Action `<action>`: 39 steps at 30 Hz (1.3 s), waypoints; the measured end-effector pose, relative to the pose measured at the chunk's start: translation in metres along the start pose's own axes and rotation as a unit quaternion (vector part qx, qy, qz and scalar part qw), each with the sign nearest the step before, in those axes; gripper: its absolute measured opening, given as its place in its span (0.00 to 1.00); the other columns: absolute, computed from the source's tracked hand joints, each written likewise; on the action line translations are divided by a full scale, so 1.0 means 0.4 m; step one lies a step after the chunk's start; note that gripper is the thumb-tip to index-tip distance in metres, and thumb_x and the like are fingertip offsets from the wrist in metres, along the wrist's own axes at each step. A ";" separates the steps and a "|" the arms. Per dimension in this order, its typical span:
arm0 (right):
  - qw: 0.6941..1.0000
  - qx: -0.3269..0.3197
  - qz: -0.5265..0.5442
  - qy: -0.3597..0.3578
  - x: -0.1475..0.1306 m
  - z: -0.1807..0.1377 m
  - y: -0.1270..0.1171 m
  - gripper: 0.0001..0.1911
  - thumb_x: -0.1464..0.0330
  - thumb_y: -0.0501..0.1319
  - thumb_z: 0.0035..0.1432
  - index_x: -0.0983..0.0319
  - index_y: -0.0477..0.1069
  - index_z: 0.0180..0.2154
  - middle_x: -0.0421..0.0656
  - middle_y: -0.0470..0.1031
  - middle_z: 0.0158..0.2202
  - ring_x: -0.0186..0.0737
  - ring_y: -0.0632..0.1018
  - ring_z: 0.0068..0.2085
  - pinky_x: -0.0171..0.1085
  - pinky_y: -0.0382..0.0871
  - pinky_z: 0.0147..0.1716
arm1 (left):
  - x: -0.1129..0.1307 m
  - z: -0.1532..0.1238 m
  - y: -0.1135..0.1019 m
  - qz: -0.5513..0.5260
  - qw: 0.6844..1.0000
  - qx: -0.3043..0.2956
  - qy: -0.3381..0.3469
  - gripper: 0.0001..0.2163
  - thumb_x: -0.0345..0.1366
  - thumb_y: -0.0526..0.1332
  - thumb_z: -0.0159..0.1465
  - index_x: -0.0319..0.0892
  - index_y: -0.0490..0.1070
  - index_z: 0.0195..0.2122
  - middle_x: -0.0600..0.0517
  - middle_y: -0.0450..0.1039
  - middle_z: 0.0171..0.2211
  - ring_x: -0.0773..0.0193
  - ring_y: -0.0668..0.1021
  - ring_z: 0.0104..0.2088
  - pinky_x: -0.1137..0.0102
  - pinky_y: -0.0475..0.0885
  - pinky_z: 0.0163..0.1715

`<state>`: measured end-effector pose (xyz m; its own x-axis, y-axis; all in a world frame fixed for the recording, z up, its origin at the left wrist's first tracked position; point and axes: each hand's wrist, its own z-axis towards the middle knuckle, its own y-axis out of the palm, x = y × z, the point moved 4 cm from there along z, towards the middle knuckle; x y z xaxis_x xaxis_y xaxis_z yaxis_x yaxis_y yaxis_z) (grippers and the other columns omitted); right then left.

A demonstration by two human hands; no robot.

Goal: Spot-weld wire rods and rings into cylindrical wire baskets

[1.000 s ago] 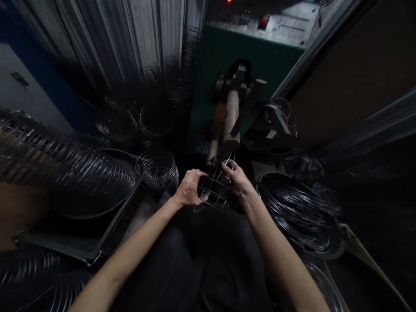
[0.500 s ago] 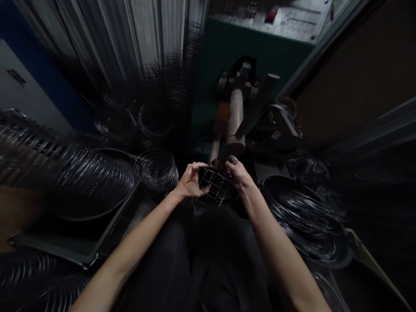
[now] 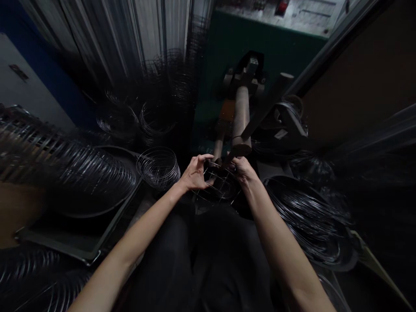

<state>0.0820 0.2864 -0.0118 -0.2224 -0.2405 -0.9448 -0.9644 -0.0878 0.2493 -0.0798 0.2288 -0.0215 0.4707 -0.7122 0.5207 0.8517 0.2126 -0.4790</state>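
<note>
A small wire frame of thin crossing metal rods is between my hands, just below the ends of the machine's arms. My left hand grips its left side, thumb below and fingers curved over the top. At the upper right of the frame, my right hand has its fingers closed in a pinch; its fingertips are partly hidden and dark. Right above the hands, the thick round arm of a green machine points toward me. A thinner lower rod ends close to the frame.
Wire rings stand stacked left of my left hand. Farther left, a long row of wire rings lies over a dark tray. On the right rests a pile of bent wires. A slanted bar juts out beside the thick arm.
The wire frame has turned and tilted between my hands. Both hands sit slightly farther right in view, and the whole scene has shifted a little with the camera.
</note>
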 end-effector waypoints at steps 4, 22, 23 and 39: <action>1.000 0.005 -0.006 -0.005 0.002 -0.011 0.012 0.22 0.64 0.71 0.41 0.58 0.56 0.25 0.29 0.55 0.14 0.23 0.55 0.14 0.27 0.47 0.11 | -0.003 0.000 0.000 0.009 1.000 -0.010 0.008 0.32 0.34 0.65 0.49 0.43 0.51 0.54 0.50 0.64 0.39 0.60 0.73 0.38 0.60 0.70 0.42; 0.999 0.037 0.008 -0.031 -0.043 -0.043 0.009 0.19 0.65 0.72 0.40 0.61 0.61 0.27 0.30 0.61 0.17 0.21 0.59 0.15 0.25 0.51 0.13 | -0.046 -0.069 -0.008 -0.026 0.996 0.014 -0.082 0.37 0.34 0.64 0.49 0.44 0.44 0.57 0.48 0.63 0.41 0.60 0.71 0.40 0.60 0.68 0.44; 0.999 0.043 0.003 -0.033 -0.038 -0.041 0.008 0.20 0.65 0.72 0.39 0.61 0.62 0.28 0.31 0.62 0.17 0.22 0.60 0.15 0.25 0.52 0.13 | -0.046 -0.065 -0.009 -0.028 0.996 0.012 -0.080 0.38 0.34 0.64 0.49 0.43 0.44 0.57 0.48 0.63 0.41 0.60 0.71 0.40 0.60 0.67 0.44; 0.999 0.023 0.016 -0.033 -0.020 -0.033 0.013 0.22 0.63 0.73 0.34 0.61 0.62 0.27 0.31 0.62 0.16 0.23 0.62 0.17 0.26 0.54 0.15 | -0.062 -0.059 -0.011 -0.036 0.997 0.008 -0.069 0.38 0.34 0.64 0.48 0.43 0.44 0.58 0.49 0.64 0.40 0.59 0.70 0.40 0.58 0.66 0.45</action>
<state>0.0805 0.2753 -0.0003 -0.2613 -0.1775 -0.9488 -0.9617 -0.0366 0.2717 -0.1005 0.2297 -0.0489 0.4336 -0.6278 0.6464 0.8880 0.1757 -0.4249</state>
